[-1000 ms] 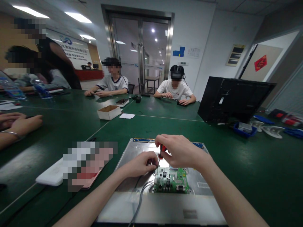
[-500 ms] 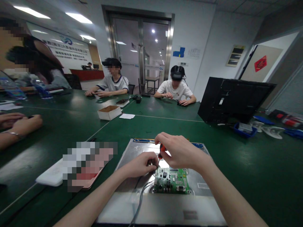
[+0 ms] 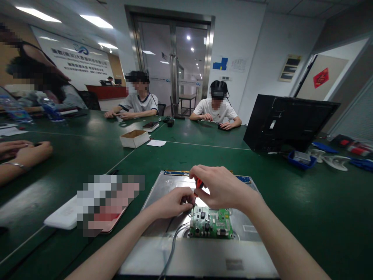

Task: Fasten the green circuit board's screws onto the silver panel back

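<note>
A right hand (image 3: 223,187) grips a red screwdriver (image 3: 199,183) near the corner of a green circuit board (image 3: 212,224); the left hand (image 3: 175,201) curls alongside, any grasp hidden.

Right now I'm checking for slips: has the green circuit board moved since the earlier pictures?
No; judged against the white box, the green circuit board shows no visible shift either way.

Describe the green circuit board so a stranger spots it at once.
On the green table, find the silvery panel under the right hand. The circuit board lies on it, just below that hand in the picture. Unlike the narrow blue strip at the panel's far edge, it's broad and green.
</note>
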The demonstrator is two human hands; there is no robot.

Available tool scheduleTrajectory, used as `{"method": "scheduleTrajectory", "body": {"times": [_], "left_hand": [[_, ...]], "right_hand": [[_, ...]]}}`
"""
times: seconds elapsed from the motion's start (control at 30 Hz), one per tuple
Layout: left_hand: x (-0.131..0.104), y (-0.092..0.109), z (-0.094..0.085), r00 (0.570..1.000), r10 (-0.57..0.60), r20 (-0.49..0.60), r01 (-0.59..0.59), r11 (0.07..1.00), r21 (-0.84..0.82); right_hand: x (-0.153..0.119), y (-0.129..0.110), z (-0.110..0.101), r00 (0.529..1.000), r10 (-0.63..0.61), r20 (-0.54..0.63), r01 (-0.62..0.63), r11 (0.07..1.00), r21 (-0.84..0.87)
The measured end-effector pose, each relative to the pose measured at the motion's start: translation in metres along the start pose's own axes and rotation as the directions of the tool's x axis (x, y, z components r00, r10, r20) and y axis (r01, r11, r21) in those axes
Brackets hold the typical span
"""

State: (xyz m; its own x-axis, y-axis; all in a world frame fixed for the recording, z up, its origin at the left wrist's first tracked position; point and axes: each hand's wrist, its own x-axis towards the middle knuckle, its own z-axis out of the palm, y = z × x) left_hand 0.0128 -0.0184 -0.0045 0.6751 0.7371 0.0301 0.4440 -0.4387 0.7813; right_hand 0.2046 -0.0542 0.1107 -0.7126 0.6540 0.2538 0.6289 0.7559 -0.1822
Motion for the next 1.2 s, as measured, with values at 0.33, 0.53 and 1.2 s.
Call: {"method": "scheduleTrajectory", "body": {"times": [0.33, 0.53, 1.2], "left_hand": [[-0.002, 0.006, 0.0, 0.999, -0.032, 0.009, 0.031, 0.999, 0.026], [-0.002, 0.008, -0.001, 0.999, -0.041, -0.003, 0.041, 0.998, 0.045], [0.0, -0.004, 0.001, 1.0, -0.026, 0.004, 0.026, 1.0, 0.013]], "right_hand": [[0.006, 0.004, 0.007, 0.992, 0.121, -0.047, -0.129, 0.955, -0.266], [0.008, 0.001, 0.01, 0.977, 0.194, -0.09, -0.213, 0.925, -0.316], [0.004, -0.005, 0.006, 0.996, 0.093, -0.012, -0.093, 0.992, -0.082]]}}
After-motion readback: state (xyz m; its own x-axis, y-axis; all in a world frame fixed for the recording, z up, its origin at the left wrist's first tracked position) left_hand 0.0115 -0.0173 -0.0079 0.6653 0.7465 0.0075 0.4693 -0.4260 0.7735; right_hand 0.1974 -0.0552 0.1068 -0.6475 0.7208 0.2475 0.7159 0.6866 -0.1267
